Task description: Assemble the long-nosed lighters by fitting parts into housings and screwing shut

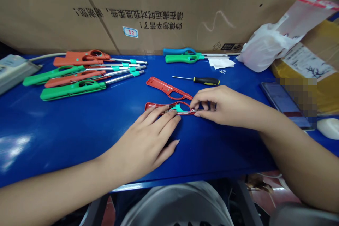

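Note:
An opened red lighter half-shell [148, 106] lies on the blue table, with a teal trigger [178, 108] and thin wires inside it. My left hand [148, 136] rests over the shell's left part, its fingers stretched out on the inner parts. At the shell's right end, my right hand [225, 107] pinches a thin part that its fingers mostly hide. The other red half-shell [162, 85] lies just behind, close to my right fingertips. Farther back is a black-and-yellow screwdriver [206, 81].
Several red and green lighters [72, 91] lie at the left. A blue lighter [176, 51] and a green lighter [182, 58] lie by a cardboard box [148, 0]. A white tissue [221, 63], plastic bag [261, 47], phone [286, 106] and white mouse [328, 128] are rightward.

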### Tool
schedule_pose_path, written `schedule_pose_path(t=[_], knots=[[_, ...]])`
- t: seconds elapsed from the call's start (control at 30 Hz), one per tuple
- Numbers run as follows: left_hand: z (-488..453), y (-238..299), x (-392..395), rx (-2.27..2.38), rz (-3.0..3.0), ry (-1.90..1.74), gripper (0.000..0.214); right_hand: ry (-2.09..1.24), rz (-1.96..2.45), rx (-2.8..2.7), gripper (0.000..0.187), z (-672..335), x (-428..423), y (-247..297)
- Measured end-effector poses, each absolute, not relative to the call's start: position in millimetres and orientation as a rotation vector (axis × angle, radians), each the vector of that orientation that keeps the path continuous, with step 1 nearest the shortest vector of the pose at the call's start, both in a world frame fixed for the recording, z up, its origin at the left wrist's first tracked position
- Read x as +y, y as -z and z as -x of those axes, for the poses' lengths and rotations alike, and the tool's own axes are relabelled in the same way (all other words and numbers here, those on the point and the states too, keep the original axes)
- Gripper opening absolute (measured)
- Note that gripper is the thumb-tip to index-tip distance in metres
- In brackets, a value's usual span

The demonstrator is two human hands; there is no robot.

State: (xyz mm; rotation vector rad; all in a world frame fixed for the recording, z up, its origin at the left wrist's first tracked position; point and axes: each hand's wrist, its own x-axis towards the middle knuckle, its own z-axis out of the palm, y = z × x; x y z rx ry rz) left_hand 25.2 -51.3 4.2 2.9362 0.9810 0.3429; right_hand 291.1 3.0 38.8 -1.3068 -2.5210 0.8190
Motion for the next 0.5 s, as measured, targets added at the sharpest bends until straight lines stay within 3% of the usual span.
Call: schedule_pose_path(t=[0.5], knots=[[-25,-4,-50,0.974,-2.913,-0.359,0.046,-1.06,1.575,-2.303,0.026,-292,15,-39]])
